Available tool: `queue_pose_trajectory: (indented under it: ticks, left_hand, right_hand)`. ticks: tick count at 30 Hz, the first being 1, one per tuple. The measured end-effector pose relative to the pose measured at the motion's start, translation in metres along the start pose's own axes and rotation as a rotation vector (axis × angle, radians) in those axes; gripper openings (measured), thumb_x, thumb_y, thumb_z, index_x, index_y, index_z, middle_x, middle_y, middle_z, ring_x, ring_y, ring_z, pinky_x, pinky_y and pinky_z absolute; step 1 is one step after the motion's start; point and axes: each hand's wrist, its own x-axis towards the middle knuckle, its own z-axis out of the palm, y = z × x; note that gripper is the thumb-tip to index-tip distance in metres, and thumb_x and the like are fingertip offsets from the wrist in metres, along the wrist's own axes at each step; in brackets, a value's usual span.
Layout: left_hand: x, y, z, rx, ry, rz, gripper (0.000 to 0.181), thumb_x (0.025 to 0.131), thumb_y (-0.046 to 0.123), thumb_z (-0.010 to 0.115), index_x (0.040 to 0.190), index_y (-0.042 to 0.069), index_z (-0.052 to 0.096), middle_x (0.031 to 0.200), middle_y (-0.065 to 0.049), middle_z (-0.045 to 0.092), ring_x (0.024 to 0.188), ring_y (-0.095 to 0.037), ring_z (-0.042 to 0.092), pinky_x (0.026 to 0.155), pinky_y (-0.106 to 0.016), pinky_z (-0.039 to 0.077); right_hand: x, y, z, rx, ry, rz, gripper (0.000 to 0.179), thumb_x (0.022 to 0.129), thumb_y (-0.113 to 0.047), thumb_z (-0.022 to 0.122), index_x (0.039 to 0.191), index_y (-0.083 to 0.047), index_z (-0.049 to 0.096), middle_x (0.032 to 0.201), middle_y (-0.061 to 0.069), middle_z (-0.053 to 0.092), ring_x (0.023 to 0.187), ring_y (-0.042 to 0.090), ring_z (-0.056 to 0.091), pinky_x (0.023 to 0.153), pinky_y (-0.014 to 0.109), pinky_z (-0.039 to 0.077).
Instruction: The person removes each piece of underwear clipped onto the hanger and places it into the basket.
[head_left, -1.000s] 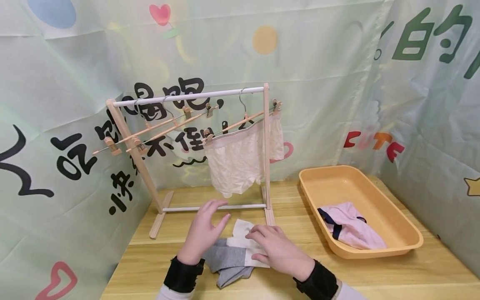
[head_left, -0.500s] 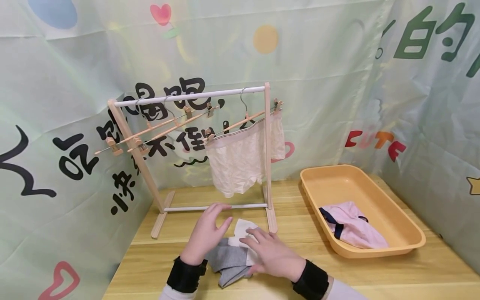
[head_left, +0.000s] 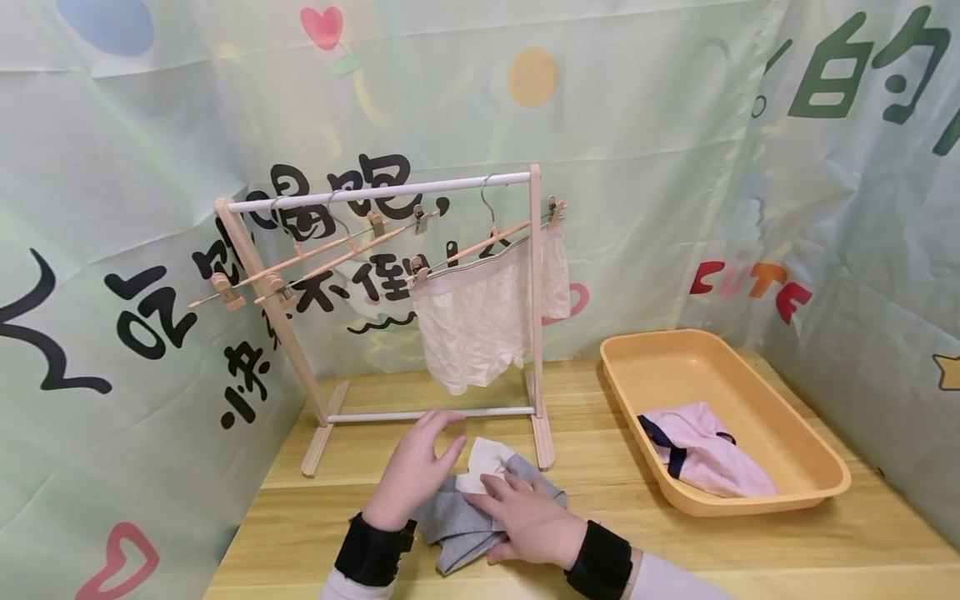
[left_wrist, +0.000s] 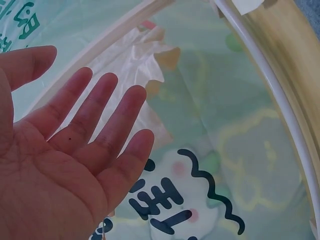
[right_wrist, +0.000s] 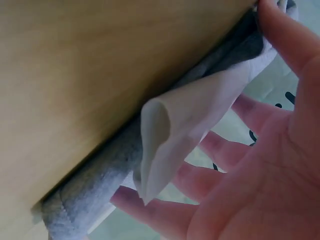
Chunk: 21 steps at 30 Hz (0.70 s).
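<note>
A grey and white piece of clothing (head_left: 457,517) lies folded in a heap near the front of the table, its exact kind unclear. My right hand (head_left: 528,521) is on top of it, fingers spread and loosely bent. In the right wrist view, those fingers (right_wrist: 210,172) touch a turned-over white flap (right_wrist: 190,112) above the grey fabric (right_wrist: 95,187). Left of the cloth, my left hand (head_left: 412,475) hovers holding nothing. The left wrist view shows its palm and relaxed fingers (left_wrist: 117,117). My right hand covers part of the clothing.
Behind the hands stands a small wooden rack (head_left: 536,333). White shorts (head_left: 480,325) hang from a clip hanger, beside hangers (head_left: 330,258) with bare clips. At right, a yellow tub (head_left: 802,433) holds a pink garment with dark trim (head_left: 708,450). Printed curtains (head_left: 637,208) surround the table.
My right hand has moved left across the clothing. The white flap at its right has folded over leftward, and grey fabric now shows on that side. My left hand has barely moved.
</note>
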Motion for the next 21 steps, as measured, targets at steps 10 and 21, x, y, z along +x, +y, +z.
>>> queue_pose_trajectory:
  ticks: [10, 21]
  left_hand:
    - [0.0000, 0.0002, -0.0001, 0.002, 0.010, 0.006, 0.025, 0.092, 0.023, 0.062, 0.116, 0.018, 0.064, 0.115, -0.001, 0.064, 0.105, -0.023, 0.058, 0.085, -0.043, 0.053]
    - [-0.0008, 0.0026, -0.0023, -0.008, -0.003, -0.016, 0.023, 0.092, 0.024, 0.062, 0.113, 0.018, 0.064, 0.112, -0.001, 0.065, 0.100, -0.024, 0.059, 0.080, -0.042, 0.053]
  right_hand:
    - [0.0031, 0.0016, 0.0053, -0.117, 0.130, -0.116, 0.065, 0.081, -0.049, 0.067, 0.138, -0.023, 0.049, 0.127, 0.003, 0.054, 0.110, 0.025, 0.050, 0.087, 0.042, 0.052]
    - [0.0042, 0.0017, -0.0005, -0.164, 0.269, -0.174, 0.036, 0.072, -0.013, 0.076, 0.107, -0.021, 0.069, 0.093, -0.004, 0.059, 0.077, 0.011, 0.052, 0.068, 0.023, 0.049]
